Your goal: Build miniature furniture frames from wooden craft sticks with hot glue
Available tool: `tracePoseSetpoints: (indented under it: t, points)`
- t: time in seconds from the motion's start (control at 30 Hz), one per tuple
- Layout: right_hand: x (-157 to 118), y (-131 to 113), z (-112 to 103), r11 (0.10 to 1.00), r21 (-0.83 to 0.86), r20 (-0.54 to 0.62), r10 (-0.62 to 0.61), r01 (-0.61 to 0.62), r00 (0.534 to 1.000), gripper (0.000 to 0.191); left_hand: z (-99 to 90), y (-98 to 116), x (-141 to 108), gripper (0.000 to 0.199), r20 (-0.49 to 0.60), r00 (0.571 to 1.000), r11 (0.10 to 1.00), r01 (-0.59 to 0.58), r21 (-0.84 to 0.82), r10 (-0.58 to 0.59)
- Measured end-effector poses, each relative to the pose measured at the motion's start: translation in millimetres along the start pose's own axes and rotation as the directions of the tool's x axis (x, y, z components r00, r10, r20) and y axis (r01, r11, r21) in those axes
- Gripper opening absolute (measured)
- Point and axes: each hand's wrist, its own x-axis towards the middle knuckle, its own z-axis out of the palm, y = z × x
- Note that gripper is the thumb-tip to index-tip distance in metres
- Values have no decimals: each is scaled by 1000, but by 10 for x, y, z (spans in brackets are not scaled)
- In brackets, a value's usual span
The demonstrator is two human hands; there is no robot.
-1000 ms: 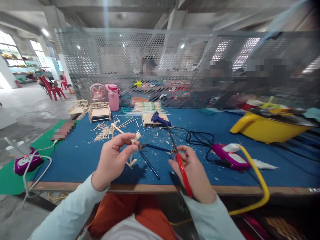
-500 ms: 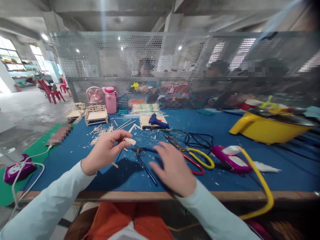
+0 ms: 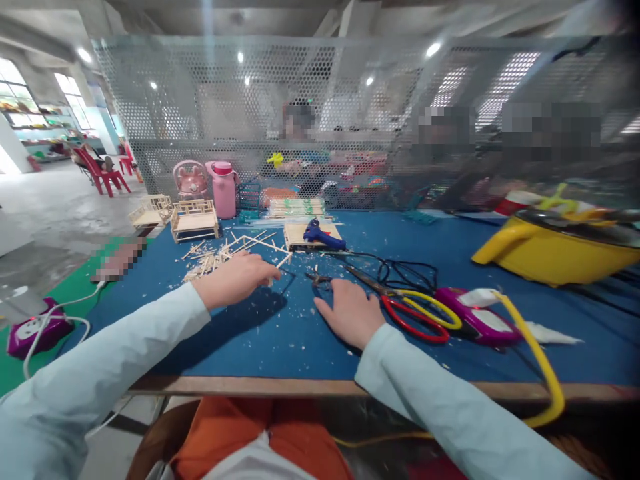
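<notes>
My left hand [image 3: 237,279] is closed over the blue table [image 3: 250,347], fingers round some thin wooden sticks [image 3: 284,261] whose ends poke out at its right. Just left of it lies a pile of loose sticks [image 3: 207,262]. My right hand [image 3: 350,312] rests over the pliers [image 3: 319,279]; their jaws show beyond the fingers, while the handles are hidden under the palm. Its thumb is apart from the other fingers. Big scissors [image 3: 415,313] with red and yellow handles lie to its right.
A blue glue gun [image 3: 323,237] sits on a wooden board [image 3: 296,235]. Small wooden bed frames [image 3: 195,220], a pink bottle [image 3: 225,193], a purple power strip [image 3: 483,320] and a yellow pot [image 3: 540,253] stand around. People are behind the mesh panel [image 3: 200,107].
My right hand has moved forward and come down over the pliers, whose handles are now covered. My left hand has turned palm-down with the sticks. The view has shifted slightly.
</notes>
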Motion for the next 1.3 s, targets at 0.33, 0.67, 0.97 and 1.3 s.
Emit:
tracePoseSetpoints:
  t: [0.33, 0.67, 0.97, 1.3]
  points:
    - [277, 73, -419, 899, 209, -128, -366, 385, 922, 24, -31, -498, -106, 38, -256, 861, 881, 359, -309, -440]
    - [526, -393, -82, 663, 443, -112, -626, 603, 771, 26, 237, -632, -265, 28, 18, 668, 571, 649, -502, -744]
    - [642, -117, -80, 689, 493, -109, -557, 532, 823, 21, 244, -485, -229, 32, 210, 721, 394, 570, -721, -660]
    - [725, 16, -40, 590, 768, -149, -213, 248, 966, 26, 222, -593, -247, 30, 23, 654, 524, 626, -578, -756]
